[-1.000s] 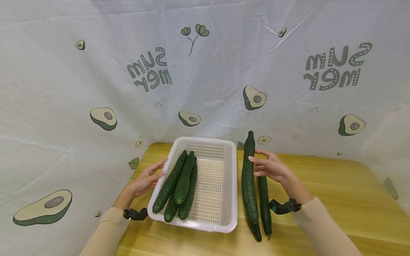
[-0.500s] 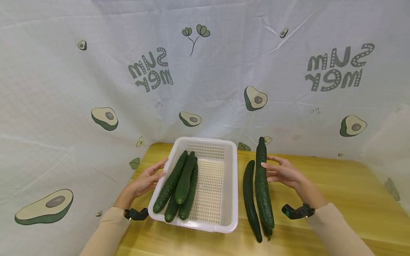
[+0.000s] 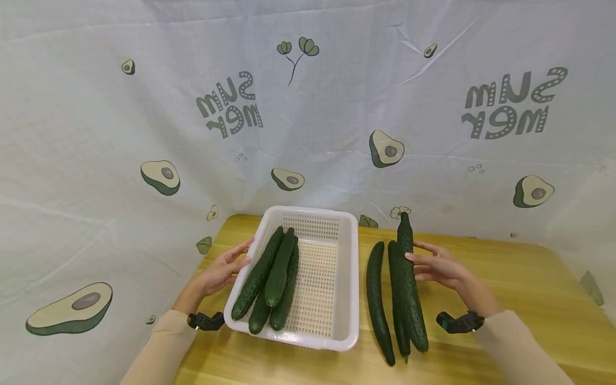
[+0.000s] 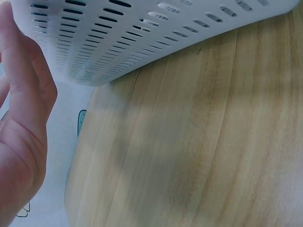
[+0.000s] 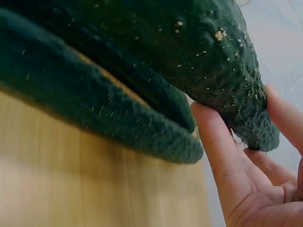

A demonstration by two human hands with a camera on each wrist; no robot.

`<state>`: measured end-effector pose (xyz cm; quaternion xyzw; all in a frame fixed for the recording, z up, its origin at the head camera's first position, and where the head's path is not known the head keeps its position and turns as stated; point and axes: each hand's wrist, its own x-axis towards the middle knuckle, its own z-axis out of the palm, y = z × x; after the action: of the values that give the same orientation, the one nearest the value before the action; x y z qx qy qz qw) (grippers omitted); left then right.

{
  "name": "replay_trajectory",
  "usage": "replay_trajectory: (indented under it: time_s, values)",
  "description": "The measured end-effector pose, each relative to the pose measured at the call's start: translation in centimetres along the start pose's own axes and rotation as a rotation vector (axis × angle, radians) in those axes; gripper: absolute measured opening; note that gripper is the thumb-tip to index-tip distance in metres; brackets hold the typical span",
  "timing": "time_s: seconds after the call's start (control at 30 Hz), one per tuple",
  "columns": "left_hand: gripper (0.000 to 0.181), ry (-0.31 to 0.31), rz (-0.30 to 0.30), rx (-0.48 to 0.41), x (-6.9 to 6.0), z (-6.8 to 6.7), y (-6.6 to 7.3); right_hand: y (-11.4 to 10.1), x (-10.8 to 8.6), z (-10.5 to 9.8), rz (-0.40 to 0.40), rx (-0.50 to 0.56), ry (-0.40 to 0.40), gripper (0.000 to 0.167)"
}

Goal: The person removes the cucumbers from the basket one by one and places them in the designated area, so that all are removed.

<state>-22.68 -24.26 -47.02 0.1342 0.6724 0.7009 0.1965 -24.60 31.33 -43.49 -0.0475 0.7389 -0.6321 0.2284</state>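
Observation:
My right hand (image 3: 440, 266) pinches a long, bumpy cucumber (image 3: 411, 299) between thumb and fingers near its far end. In the right wrist view the held cucumber (image 5: 208, 56) appears raised over the others. To its left are two more cucumbers: a curved one (image 3: 377, 302) on the table and one partly hidden (image 3: 397, 305) beneath or beside the held one. My left hand (image 3: 223, 271) rests against the left side of a white plastic basket (image 3: 347, 278), its fingers fairly straight. Several cucumbers (image 3: 276, 267) lie piled in the basket's left half.
The wooden table (image 3: 486, 278) extends to the right of my right hand. Behind it hangs a pale cloth (image 3: 327, 107) printed with avocados and lettering. A black strap (image 3: 460, 322) sits on each wrist.
My right hand has carried the cucumber rightward, past the curved cucumber and the one beside it, and lower in view. The left hand and basket stay in place.

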Motion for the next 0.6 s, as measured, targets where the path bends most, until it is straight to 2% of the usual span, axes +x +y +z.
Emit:
replay_trajectory:
  time_s: [0.6]
  values:
    - [0.062,0.005,-0.010,0.007,0.0,0.0,0.0,3.0,-0.3,-1.6,0.051,-0.020,0.022,0.085]
